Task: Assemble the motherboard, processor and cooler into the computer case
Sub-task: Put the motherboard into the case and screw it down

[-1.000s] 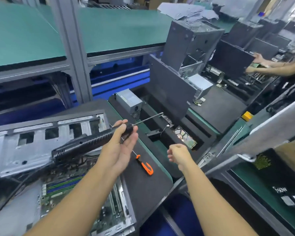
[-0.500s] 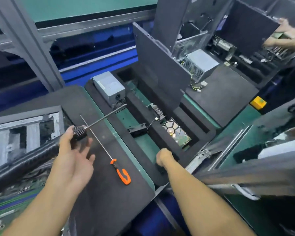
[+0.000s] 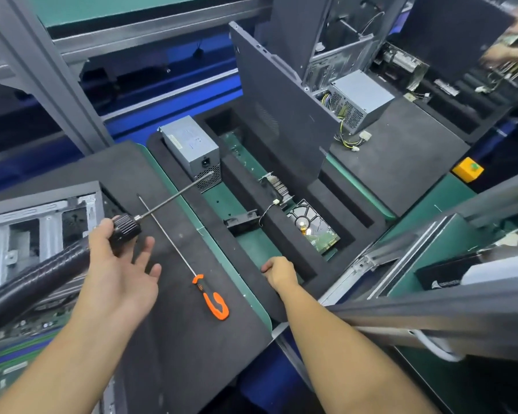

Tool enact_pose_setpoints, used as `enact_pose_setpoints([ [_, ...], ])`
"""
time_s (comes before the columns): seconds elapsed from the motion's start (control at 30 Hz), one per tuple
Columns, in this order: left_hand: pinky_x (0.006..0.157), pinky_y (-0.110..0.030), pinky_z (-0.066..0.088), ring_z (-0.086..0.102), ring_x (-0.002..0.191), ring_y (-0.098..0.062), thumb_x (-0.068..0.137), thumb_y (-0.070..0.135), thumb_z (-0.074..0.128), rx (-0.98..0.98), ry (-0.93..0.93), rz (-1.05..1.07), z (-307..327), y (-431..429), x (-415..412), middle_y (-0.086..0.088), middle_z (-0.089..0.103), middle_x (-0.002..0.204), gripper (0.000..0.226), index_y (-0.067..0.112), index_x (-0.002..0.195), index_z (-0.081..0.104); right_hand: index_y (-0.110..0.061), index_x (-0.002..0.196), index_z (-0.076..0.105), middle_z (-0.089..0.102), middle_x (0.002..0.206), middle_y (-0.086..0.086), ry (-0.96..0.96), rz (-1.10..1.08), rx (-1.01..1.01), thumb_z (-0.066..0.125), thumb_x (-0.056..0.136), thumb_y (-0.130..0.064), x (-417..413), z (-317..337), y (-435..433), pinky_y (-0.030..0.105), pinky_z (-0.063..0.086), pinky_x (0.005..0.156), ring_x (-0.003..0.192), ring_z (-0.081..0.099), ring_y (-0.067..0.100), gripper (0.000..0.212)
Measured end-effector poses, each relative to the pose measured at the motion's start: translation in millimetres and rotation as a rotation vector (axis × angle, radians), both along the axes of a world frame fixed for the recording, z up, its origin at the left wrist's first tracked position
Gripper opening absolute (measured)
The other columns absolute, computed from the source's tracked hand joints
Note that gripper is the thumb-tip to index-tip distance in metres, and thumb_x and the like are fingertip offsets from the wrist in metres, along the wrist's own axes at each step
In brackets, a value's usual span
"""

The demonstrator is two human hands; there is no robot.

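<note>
The open computer case [image 3: 18, 222] lies at the left with the green motherboard [image 3: 15, 342] inside it. My left hand [image 3: 117, 264] holds the black electric screwdriver [image 3: 42, 276] by its front collar between thumb and palm, fingers spread; its long bit [image 3: 174, 194] points up and right. My right hand [image 3: 277, 271] is curled over the near edge of the black foam tray [image 3: 281, 234]. In that tray sit a grey power supply [image 3: 192, 147], a finned cooler [image 3: 277, 186] and a hard drive [image 3: 313, 224].
An orange-handled screwdriver [image 3: 210, 297] lies on the black mat [image 3: 177, 339] between my hands. A dark side panel [image 3: 275, 115] stands behind the tray. Further right are another case with a power supply [image 3: 361, 98], another person's hands [image 3: 509, 46], and a yellow button box [image 3: 467, 168].
The view swung down and right. My left hand loosened from a full grip on the electric screwdriver to a thumb hold with fingers spread. My right hand dropped onto the foam tray's edge.
</note>
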State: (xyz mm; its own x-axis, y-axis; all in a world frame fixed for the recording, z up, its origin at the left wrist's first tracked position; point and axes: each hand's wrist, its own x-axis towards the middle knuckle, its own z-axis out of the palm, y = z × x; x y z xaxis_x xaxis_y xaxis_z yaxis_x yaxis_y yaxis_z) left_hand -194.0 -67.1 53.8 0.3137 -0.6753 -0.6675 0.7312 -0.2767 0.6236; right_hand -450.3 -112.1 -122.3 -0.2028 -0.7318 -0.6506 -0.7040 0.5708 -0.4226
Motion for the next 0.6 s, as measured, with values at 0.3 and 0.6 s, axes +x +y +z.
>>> enact_pose_setpoints([
  [0.3,0.101,-0.037,0.028,0.061,0.110,0.000,0.084,0.059,0.057,0.000,-0.006,-0.004,3.4,3.5,-1.7,0.021,0.060,0.122,0.048,0.039,0.127,0.054,-0.013,0.104,0.077,0.074,0.108,0.011,0.029,0.217,-0.045,0.058,0.093,-0.007,4.0,-0.1,-9.6,0.030,0.054,0.082,0.089,0.068,0.026,0.023],
  [0.6,0.103,-0.036,0.028,0.061,0.109,-0.001,0.085,0.058,0.058,-0.006,0.002,-0.015,5.5,5.7,-2.8,0.020,0.061,0.113,0.035,0.038,0.113,0.053,-0.014,0.095,0.072,0.066,0.098,0.009,0.035,0.278,-0.048,0.053,0.095,-0.005,2.3,-4.8,-11.5,0.030,0.049,0.080,0.080,0.054,0.021,0.021],
])
